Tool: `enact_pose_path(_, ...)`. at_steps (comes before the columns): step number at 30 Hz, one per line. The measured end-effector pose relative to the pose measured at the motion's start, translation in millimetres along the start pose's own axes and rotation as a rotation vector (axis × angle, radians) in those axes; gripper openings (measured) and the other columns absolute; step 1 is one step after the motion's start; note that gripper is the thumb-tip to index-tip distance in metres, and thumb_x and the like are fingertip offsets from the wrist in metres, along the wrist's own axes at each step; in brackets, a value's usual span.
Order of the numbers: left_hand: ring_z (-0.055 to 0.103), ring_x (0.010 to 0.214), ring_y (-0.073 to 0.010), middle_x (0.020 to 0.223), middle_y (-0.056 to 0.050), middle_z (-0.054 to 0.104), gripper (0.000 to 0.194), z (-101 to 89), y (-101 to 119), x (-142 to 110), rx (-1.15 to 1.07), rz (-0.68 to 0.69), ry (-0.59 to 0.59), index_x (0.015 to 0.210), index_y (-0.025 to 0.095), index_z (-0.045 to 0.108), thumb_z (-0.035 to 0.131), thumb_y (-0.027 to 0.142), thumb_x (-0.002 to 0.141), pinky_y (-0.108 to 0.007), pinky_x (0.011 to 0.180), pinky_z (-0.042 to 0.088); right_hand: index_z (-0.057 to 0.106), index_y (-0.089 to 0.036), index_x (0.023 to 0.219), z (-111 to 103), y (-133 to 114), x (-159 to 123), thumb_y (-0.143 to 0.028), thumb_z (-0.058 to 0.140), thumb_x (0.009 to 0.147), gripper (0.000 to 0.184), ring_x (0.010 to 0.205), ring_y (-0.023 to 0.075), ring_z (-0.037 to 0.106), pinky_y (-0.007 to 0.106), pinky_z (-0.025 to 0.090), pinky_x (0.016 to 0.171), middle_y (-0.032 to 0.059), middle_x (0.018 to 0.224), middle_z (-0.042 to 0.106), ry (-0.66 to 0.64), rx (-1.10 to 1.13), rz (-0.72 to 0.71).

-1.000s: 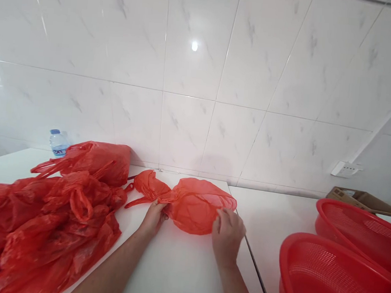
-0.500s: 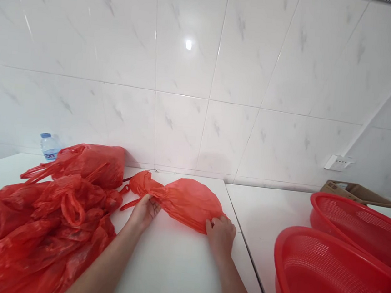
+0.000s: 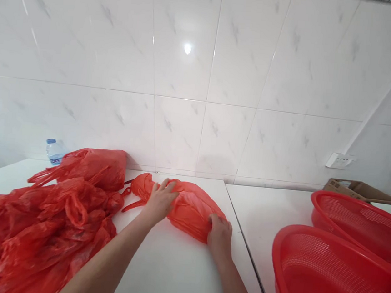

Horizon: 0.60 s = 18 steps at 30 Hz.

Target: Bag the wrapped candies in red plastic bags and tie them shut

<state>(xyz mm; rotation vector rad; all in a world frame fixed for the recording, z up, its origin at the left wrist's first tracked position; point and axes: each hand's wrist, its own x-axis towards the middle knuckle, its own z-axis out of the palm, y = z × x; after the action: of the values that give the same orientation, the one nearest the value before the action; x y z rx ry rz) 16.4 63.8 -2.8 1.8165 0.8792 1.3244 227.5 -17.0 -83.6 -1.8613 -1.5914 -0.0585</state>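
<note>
**Left hand** (image 3: 159,201): open, palm down, fingers spread across the top of the red plastic bag (image 3: 191,212); pressing, not gripping.

**Right hand** (image 3: 220,236): at the near edge of the red plastic bag, fingers curled over it; cannot tell whether they pinch the film or only press on it.

**Red plastic bag**: lying alone on the white worktop (image 3: 171,272), between the hands, partly bunched, body rounded and handles (image 3: 134,205) trailing to its left.

**Bag heap** (image 3: 44,229): left of the red plastic bag and just beside it, loose and crumpled, touched by neither hand.

**Water bottle** (image 3: 54,151): behind the bag heap, far left of the red plastic bag, upright.

**Red perforated baskets** (image 3: 276,258): two, well right of the red plastic bag, on the adjoining worktop.

**Cardboard tray** (image 3: 359,190): behind the baskets, against the wall.

**Progress, as things lie**: one bag separated and under both hands, not yet flat or neatly folded; the bag heap remains loose and unsorted.
</note>
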Motion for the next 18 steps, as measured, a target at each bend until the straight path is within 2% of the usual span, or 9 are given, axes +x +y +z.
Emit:
enact_pose_path(2, 0.017, 0.139, -0.038, 0.116, -0.009, 0.061, 0.033, -7.4, -13, 5, 0.001, -0.024, 0.032, 0.063, 0.025, 0.064, 0.071, -0.005, 0.05, -0.052, 0.107, 0.023, 0.059, -0.018, 0.107, -5, 8, 1, 0.004, 0.031, 0.071, 0.051, 0.083, 0.0195, 0.06, 0.033, 0.035, 0.088, 0.0044, 0.08, 0.067, 0.022, -0.012, 0.065)
enact_pose_path(3, 0.022, 0.137, -0.038, 0.114, -0.009, 0.062, 0.034, -9.6, -17, 4, 0.002, -0.04, 0.039, 0.065, 0.025, 0.065, 0.07, -0.004, 0.05, -0.05, 0.105, 0.027, 0.057, -0.016, 0.113, -7, 12, 2, 0.0, 0.032, 0.075, 0.049, 0.082, 0.0204, 0.06, 0.034, 0.036, 0.086, 0.0053, 0.079, 0.067, 0.031, -0.017, 0.097)
enact_pose_path(5, 0.042, 0.124, -0.0367, 0.105, -0.009, 0.064, 0.034, -10.2, -24, -4, 0.004, -0.081, 0.039, 0.072, 0.027, 0.068, 0.07, -0.001, 0.052, -0.043, 0.096, 0.037, 0.052, -0.013, 0.123, -9, 17, 5, -0.013, 0.033, 0.084, 0.042, 0.079, 0.0218, 0.062, 0.034, 0.038, 0.083, 0.0063, 0.077, 0.067, 0.043, -0.02, 0.15)
enact_pose_path(7, 0.059, 0.096, -0.031, 0.091, -0.007, 0.067, 0.034, -6.5, -29, -14, 0.009, -0.14, 0.031, 0.08, 0.028, 0.07, 0.07, 0.004, 0.055, -0.035, 0.079, 0.045, 0.045, -0.011, 0.13, -11, 18, 6, -0.031, 0.033, 0.09, 0.046, 0.078, 0.0229, 0.062, 0.034, 0.04, 0.079, 0.0069, 0.079, 0.067, 0.041, -0.009, 0.2)
enact_pose_path(10, 0.054, 0.056, -0.0198, 0.064, 0.0, 0.062, 0.037, 2.4, -34, -27, 0.008, -0.24, 0.036, 0.09, 0.026, 0.07, 0.075, 0.011, 0.056, -0.025, 0.054, 0.037, 0.037, -0.01, 0.136, -13, 16, 8, -0.043, 0.036, 0.089, 0.058, 0.08, 0.0239, 0.063, 0.033, 0.042, 0.076, 0.0075, 0.082, 0.068, -0.002, 0.009, 0.274)
enact_pose_path(13, 0.041, 0.043, -0.0146, 0.048, 0.007, 0.049, 0.044, 8.5, -39, -33, -0.032, -0.318, 0.074, 0.1, 0.026, 0.067, 0.077, 0.015, 0.058, -0.022, 0.047, 0.025, 0.035, -0.01, 0.138, -14, 15, 8, -0.039, 0.043, 0.086, 0.06, 0.083, 0.0248, 0.063, 0.034, 0.041, 0.077, 0.0087, 0.086, 0.068, -0.041, -0.032, 0.297)
enact_pose_path(15, 0.038, 0.041, -0.0125, 0.045, 0.009, 0.045, 0.032, 9.3, -40, -33, -0.077, -0.361, 0.072, 0.089, 0.024, 0.069, 0.076, 0.014, 0.059, -0.022, 0.046, 0.021, 0.037, -0.011, 0.137, -14, 15, 8, -0.034, 0.046, 0.084, 0.059, 0.086, 0.0251, 0.063, 0.034, 0.04, 0.078, 0.0084, 0.085, 0.068, -0.056, -0.056, 0.281)
enact_pose_path(17, 0.036, 0.04, -0.0105, 0.043, 0.008, 0.043, 0.011, 7.9, -37, -32, -0.134, -0.402, 0.036, 0.064, 0.021, 0.066, 0.075, 0.015, 0.061, -0.022, 0.045, 0.02, 0.039, -0.012, 0.136, -13, 17, 9, -0.031, 0.047, 0.082, 0.057, 0.086, 0.0248, 0.063, 0.034, 0.04, 0.077, 0.0076, 0.082, 0.068, -0.064, -0.062, 0.269)
enact_pose_path(18, 0.036, 0.041, -0.0097, 0.044, 0.007, 0.044, 0.015, 6.6, -34, -31, -0.17, -0.42, 0.016, 0.055, 0.019, 0.062, 0.075, 0.016, 0.062, -0.021, 0.045, 0.021, 0.04, -0.012, 0.136, -12, 18, 9, -0.029, 0.047, 0.082, 0.057, 0.085, 0.0246, 0.063, 0.034, 0.04, 0.077, 0.0073, 0.081, 0.068, -0.057, -0.064, 0.262)
